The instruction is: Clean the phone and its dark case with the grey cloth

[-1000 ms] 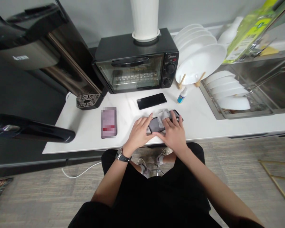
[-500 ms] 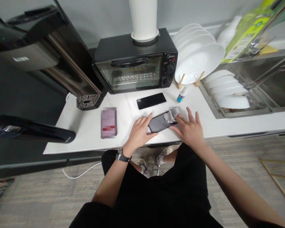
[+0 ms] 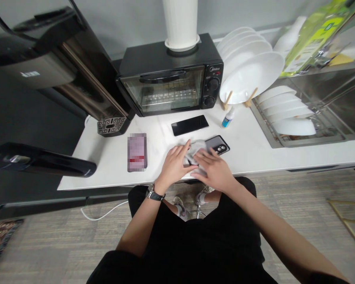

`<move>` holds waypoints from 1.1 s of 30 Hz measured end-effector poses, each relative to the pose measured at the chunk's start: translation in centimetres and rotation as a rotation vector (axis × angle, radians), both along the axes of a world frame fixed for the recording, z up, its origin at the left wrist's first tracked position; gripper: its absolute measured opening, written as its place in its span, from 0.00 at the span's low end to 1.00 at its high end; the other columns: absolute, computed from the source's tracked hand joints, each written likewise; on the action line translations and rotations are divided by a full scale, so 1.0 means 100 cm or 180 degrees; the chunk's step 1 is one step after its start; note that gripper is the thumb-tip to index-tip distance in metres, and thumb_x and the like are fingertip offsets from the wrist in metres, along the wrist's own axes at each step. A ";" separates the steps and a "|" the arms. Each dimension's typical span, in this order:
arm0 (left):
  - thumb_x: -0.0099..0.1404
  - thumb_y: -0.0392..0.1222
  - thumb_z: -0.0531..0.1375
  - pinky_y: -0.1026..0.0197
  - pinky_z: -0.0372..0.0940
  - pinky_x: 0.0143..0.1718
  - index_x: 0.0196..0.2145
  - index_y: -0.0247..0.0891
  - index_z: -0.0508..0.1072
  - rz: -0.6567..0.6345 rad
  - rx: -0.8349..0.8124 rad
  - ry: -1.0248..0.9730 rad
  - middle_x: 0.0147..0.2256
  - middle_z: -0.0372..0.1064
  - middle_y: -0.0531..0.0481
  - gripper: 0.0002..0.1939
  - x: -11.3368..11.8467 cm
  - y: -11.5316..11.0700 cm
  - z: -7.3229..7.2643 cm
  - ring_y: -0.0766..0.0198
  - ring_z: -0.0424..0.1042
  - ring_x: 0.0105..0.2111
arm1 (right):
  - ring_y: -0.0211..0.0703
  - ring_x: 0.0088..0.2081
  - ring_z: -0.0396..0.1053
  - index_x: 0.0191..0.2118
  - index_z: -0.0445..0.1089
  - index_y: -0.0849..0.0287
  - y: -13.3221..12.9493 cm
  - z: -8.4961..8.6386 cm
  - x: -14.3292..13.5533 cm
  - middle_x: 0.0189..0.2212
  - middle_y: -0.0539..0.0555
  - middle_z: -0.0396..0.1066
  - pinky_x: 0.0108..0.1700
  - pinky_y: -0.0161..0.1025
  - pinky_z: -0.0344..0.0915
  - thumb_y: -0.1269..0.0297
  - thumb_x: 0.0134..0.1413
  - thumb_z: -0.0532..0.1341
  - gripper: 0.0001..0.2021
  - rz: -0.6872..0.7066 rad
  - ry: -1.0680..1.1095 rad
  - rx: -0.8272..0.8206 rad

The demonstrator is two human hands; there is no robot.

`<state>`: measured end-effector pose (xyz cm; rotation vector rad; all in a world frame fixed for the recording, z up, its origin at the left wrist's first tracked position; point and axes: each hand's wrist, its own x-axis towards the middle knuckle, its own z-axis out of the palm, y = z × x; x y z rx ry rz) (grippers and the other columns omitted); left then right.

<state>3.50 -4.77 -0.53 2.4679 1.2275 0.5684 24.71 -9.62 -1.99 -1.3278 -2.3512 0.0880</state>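
Observation:
A dark grey phone case (image 3: 212,142) lies flat on the counter, its camera cutouts at the right end. My left hand (image 3: 175,159) grips the case's left end between thumb and fingers, with a watch on that wrist. Pressed under the fingers of my right hand (image 3: 214,169) is a crumpled light grey cloth (image 3: 197,146), which covers the case's left part. The right hand is slightly blurred. Just behind them rests a black phone (image 3: 190,125), screen up. A small spray bottle (image 3: 227,118) with a blue label stands to the right of that phone.
A toaster oven (image 3: 168,75) stands at the back with a white pot (image 3: 182,23) on top. White plates (image 3: 254,75) stand in racks beside the sink (image 3: 340,132). To the left are a pixelated purple item (image 3: 137,152), a drink machine (image 3: 85,75) and a black appliance (image 3: 41,161).
My right hand has slid the cloth leftward along the case, from its right end to its left end, uncovering the camera cutouts. My left hand keeps its place on the case.

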 end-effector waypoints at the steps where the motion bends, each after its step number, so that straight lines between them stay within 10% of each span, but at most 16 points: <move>1: 0.67 0.54 0.69 0.46 0.64 0.59 0.77 0.42 0.44 0.0026 0.0004 0.0021 0.57 0.71 0.40 0.53 0.000 0.000 0.000 0.45 0.69 0.56 | 0.60 0.67 0.67 0.65 0.69 0.65 -0.001 0.001 -0.003 0.61 0.66 0.74 0.71 0.60 0.59 0.39 0.68 0.57 0.34 0.0230 0.0013 -0.0072; 4: 0.67 0.54 0.69 0.46 0.64 0.59 0.77 0.41 0.46 0.0078 0.0021 0.0035 0.56 0.71 0.40 0.52 -0.001 -0.001 -0.001 0.44 0.69 0.56 | 0.57 0.68 0.67 0.67 0.68 0.60 0.001 0.005 0.007 0.64 0.64 0.72 0.71 0.61 0.57 0.41 0.70 0.55 0.32 0.0368 -0.0069 -0.0169; 11: 0.67 0.58 0.69 0.46 0.63 0.60 0.76 0.41 0.46 0.0024 0.0043 -0.0050 0.58 0.71 0.40 0.52 0.001 0.001 -0.005 0.45 0.68 0.58 | 0.68 0.66 0.68 0.65 0.67 0.71 0.014 0.004 0.025 0.62 0.74 0.71 0.71 0.67 0.54 0.38 0.70 0.53 0.38 -0.1006 -0.0208 0.0126; 16: 0.69 0.49 0.67 0.47 0.65 0.57 0.76 0.36 0.48 0.0066 0.0093 0.0109 0.56 0.71 0.37 0.47 0.000 0.001 -0.004 0.44 0.69 0.55 | 0.65 0.63 0.70 0.62 0.70 0.70 -0.008 0.006 -0.035 0.58 0.72 0.76 0.72 0.63 0.55 0.33 0.66 0.54 0.41 -0.0300 -0.0002 -0.0014; 20: 0.69 0.52 0.68 0.46 0.65 0.57 0.76 0.37 0.48 0.0071 0.0064 0.0092 0.56 0.71 0.38 0.48 -0.002 -0.002 -0.003 0.44 0.68 0.55 | 0.59 0.64 0.71 0.63 0.71 0.62 -0.007 0.009 -0.019 0.59 0.65 0.76 0.73 0.65 0.50 0.36 0.69 0.52 0.35 -0.0012 -0.0017 -0.0133; 24: 0.68 0.58 0.68 0.45 0.64 0.59 0.76 0.41 0.46 0.0030 0.0023 -0.0005 0.57 0.71 0.39 0.51 -0.002 -0.003 -0.003 0.44 0.68 0.57 | 0.61 0.65 0.69 0.65 0.68 0.62 0.008 0.008 0.026 0.62 0.66 0.73 0.73 0.69 0.47 0.42 0.73 0.51 0.31 -0.0620 -0.0189 0.0050; 28: 0.67 0.58 0.68 0.45 0.63 0.60 0.77 0.43 0.44 -0.0003 0.0025 -0.0030 0.58 0.71 0.40 0.52 0.000 0.000 -0.004 0.44 0.68 0.58 | 0.71 0.64 0.69 0.65 0.67 0.73 0.005 0.005 0.013 0.61 0.76 0.72 0.71 0.72 0.48 0.38 0.70 0.52 0.39 -0.1232 -0.0305 0.0155; 33: 0.68 0.51 0.69 0.47 0.65 0.57 0.76 0.39 0.46 0.0072 0.0121 0.0092 0.57 0.70 0.39 0.50 0.000 0.002 -0.005 0.45 0.68 0.55 | 0.64 0.66 0.67 0.63 0.69 0.71 -0.017 0.007 -0.032 0.61 0.72 0.74 0.74 0.63 0.48 0.35 0.67 0.54 0.40 -0.0307 -0.0204 -0.0037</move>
